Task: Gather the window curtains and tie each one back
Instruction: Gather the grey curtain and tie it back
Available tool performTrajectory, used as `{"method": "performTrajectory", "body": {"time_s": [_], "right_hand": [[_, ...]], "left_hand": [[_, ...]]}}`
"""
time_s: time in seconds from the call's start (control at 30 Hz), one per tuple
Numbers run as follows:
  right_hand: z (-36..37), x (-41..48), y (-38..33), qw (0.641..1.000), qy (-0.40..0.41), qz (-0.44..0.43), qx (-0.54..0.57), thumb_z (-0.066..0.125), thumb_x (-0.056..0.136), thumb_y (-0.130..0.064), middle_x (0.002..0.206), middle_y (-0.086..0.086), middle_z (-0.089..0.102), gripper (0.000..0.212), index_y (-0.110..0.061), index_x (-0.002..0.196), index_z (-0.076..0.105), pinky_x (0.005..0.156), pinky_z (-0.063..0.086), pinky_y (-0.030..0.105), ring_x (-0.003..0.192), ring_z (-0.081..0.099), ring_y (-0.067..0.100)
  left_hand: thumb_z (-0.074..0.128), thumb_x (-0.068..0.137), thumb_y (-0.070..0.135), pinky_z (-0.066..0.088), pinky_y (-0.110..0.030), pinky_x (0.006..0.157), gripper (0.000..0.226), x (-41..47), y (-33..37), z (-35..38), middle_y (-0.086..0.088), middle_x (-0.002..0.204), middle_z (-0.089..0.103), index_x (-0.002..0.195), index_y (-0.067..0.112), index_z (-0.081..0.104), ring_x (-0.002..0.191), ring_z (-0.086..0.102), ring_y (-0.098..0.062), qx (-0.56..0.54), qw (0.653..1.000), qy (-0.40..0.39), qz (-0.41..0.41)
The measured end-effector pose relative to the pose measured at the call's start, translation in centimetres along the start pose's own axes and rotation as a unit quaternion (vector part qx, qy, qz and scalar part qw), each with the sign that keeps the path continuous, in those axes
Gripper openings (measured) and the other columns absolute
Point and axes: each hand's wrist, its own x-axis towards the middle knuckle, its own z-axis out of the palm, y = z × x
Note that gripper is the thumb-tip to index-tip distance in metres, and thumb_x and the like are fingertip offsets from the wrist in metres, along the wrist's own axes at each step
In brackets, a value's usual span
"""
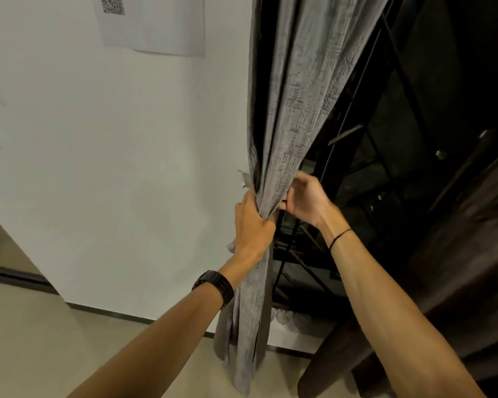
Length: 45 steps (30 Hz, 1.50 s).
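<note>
A grey textured curtain [293, 96] hangs at the left side of a dark window, bunched into folds at mid height. My left hand [252, 222] is closed around the gathered bunch from the left. My right hand [305, 196] pinches the right edge of the same bunch with bent fingers. Below the hands the cloth falls loose to the floor. A small grey fabric piece [244, 178], perhaps a tie-back, sticks out from the wall just left of the curtain. A second, dark brown curtain [457, 254] hangs at the right.
A white wall [127, 168] with a printed sheet [153, 21] stands to the left. Dark window bars [348, 116] lie behind the curtain. The beige floor [41, 340] runs below, with a dark skirting along the wall.
</note>
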Motion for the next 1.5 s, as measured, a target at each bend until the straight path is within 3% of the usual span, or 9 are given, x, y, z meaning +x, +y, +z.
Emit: {"method": "performTrajectory", "body": {"time_s": [0.1,0.2,0.43,0.63,0.9,1.03,1.17,1.4,1.5], "right_hand": [[0.7,2.3,0.7,0.947,0.074,-0.062,-0.307,0.039,0.087,0.011,0.089,0.001,0.061,0.048,-0.029,0.098,0.065,0.061,0.047,0.032,0.071,0.056,0.012],[0.2,3.1,1.6,0.947,0.014,-0.051,-0.316,0.036,0.083,0.023,0.132,-0.008,0.058,0.091,-0.058,0.118,0.056,0.082,0.061,0.037,0.106,0.064,0.012],[-1.6,3.2,3.1,0.959,-0.106,0.025,-0.263,0.050,0.091,0.016,0.110,0.026,0.070,0.027,0.008,0.111,0.066,0.078,0.056,0.044,0.100,0.067,0.041],[-3.9,2.2,2.0,0.981,-0.180,0.066,0.032,0.039,0.077,0.022,0.107,0.014,0.073,0.066,-0.016,0.123,0.069,0.069,0.063,0.037,0.089,0.074,0.027],[-2.8,0.7,2.9,0.946,-0.114,0.180,-0.244,0.059,0.097,0.002,0.105,0.012,0.075,0.028,-0.007,0.124,0.062,0.056,0.059,0.026,0.076,0.074,0.019],[-0.9,-0.7,3.1,0.828,0.138,-0.002,-0.544,0.060,0.097,-0.017,0.083,0.001,0.070,0.016,-0.019,0.083,0.069,0.064,0.049,0.032,0.073,0.065,0.014],[2.3,-3.6,7.0,0.714,0.423,-0.261,-0.494,0.065,0.086,-0.019,0.079,-0.001,0.048,0.038,-0.019,0.057,0.041,0.066,0.031,0.024,0.068,0.047,0.010],[4.2,-4.5,8.1,0.573,0.263,-0.502,-0.591,0.064,0.088,0.000,0.096,0.017,0.068,0.015,0.002,0.073,0.063,0.063,0.048,0.038,0.085,0.058,0.032],[4.1,-4.8,6.6,0.601,0.191,-0.502,-0.592,0.068,0.094,-0.017,0.089,0.008,0.071,0.021,-0.003,0.079,0.067,0.067,0.052,0.038,0.084,0.063,0.025]], "left_hand": [[0.059,0.085,-0.001,0.062,-0.053,0.082,0.054,0.7,-0.4,-1.0,-0.002,0.099,0.071,0.134,0.022,0.059,0.099,0.067,-0.031,-0.015,1.000,-0.018,-0.009],[0.066,0.082,-0.005,0.065,-0.035,0.078,0.062,1.6,-1.0,-3.0,0.019,0.102,0.074,0.136,0.026,0.061,0.093,0.072,-0.004,-0.035,0.998,-0.046,-0.029],[0.067,0.076,0.006,0.058,-0.019,0.081,0.054,1.3,-0.6,-5.0,0.026,0.108,0.075,0.118,0.040,0.067,0.104,0.071,0.002,-0.043,0.991,-0.123,-0.043],[0.060,0.079,-0.001,0.056,-0.013,0.080,0.058,0.7,0.5,-6.4,0.025,0.108,0.077,0.110,0.047,0.071,0.105,0.071,0.003,-0.072,0.975,-0.201,-0.060],[0.063,0.080,0.004,0.054,-0.008,0.079,0.053,1.7,-0.2,-7.4,0.030,0.105,0.074,0.118,0.041,0.062,0.102,0.070,0.006,-0.046,0.961,-0.258,-0.084],[0.065,0.099,0.016,0.056,-0.012,0.080,0.048,2.6,-0.6,-7.0,0.020,0.113,0.068,0.144,0.027,0.053,0.106,0.066,-0.014,0.086,0.976,-0.191,-0.053],[0.055,0.103,0.028,0.058,-0.048,0.088,0.048,3.6,0.3,-4.9,-0.017,0.112,0.066,0.147,0.013,0.046,0.102,0.066,-0.038,0.311,0.943,-0.117,0.007],[0.056,0.099,0.023,0.038,-0.043,0.072,0.054,4.5,1.7,-2.1,-0.019,0.118,0.062,0.147,0.011,0.033,0.106,0.062,-0.042,0.470,0.875,-0.110,-0.024],[0.055,0.098,0.020,0.038,-0.043,0.067,0.033,3.7,1.1,-2.4,-0.015,0.103,0.065,0.126,0.009,0.040,0.090,0.062,-0.037,0.466,0.883,-0.055,-0.020]]}}
